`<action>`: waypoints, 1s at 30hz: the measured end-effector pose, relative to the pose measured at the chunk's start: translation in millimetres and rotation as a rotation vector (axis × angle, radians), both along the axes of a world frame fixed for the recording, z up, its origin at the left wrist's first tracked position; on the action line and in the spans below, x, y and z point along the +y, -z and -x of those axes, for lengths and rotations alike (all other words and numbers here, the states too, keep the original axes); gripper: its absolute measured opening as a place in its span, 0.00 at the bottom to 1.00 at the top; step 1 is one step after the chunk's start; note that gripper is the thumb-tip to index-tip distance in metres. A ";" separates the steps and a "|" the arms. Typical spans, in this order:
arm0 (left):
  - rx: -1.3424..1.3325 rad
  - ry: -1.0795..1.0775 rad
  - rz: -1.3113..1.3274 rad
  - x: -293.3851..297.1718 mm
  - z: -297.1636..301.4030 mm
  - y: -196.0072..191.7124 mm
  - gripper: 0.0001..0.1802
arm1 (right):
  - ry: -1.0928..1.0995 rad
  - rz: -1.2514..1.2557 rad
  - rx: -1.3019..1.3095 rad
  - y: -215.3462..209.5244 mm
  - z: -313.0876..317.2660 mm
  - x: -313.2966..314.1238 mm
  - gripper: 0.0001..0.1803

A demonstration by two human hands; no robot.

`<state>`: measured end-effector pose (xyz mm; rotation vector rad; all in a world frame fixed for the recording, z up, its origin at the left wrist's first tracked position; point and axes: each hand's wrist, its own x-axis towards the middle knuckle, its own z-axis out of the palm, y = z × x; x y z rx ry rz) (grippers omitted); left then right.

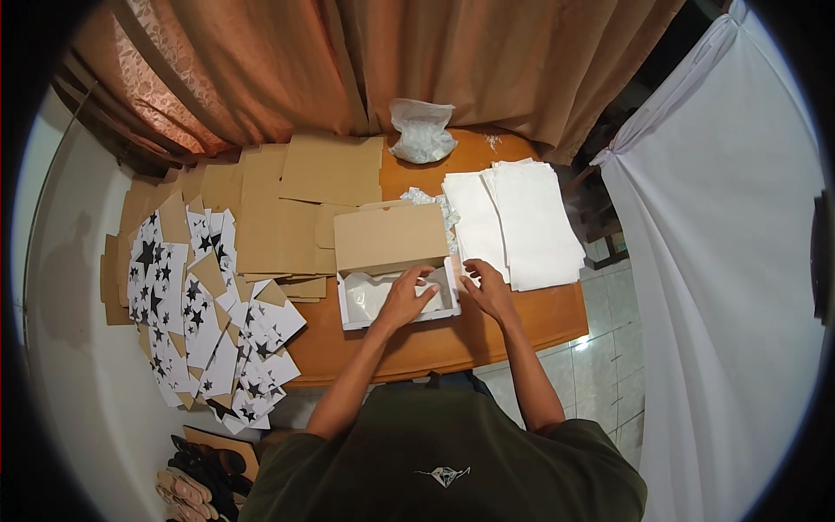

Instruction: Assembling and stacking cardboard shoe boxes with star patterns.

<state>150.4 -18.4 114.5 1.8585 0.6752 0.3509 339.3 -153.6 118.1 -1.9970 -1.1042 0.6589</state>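
In front of me on the table stands a cardboard box with its brown lid (389,238) raised at the back. The box's white front wall (400,323) faces me. Pale, partly see-through lining (364,297) lies inside. My left hand (405,298) is over the box's opening, its fingers curved and thumb apart, with nothing seen in it. Just past the box's right side hovers my right hand (489,287), fingers bent and spread, holding nothing that I can see. Whether either hand touches the box or lining, I cannot tell.
Stacked white paper sheets (539,230) lie to the right. Flat brown cardboard (283,226) and star-printed pieces (204,313) cover the left side. A clear plastic bag (422,135) with pale contents sits at the back, near crumpled patterned paper (426,197). Shoes (187,487) stand below left.
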 end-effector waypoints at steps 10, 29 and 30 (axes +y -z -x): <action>0.006 -0.216 0.202 -58.5 -106.7 20.9 0.24 | -0.105 -0.087 0.047 43.6 -97.9 -20.5 0.21; 0.110 -0.632 0.144 -42.3 -192.9 96.1 0.23 | -0.347 0.010 0.100 79.6 -161.9 58.5 0.18; 0.153 -0.621 0.125 -36.3 -196.9 97.7 0.22 | -0.344 0.020 0.101 81.2 -163.6 65.2 0.18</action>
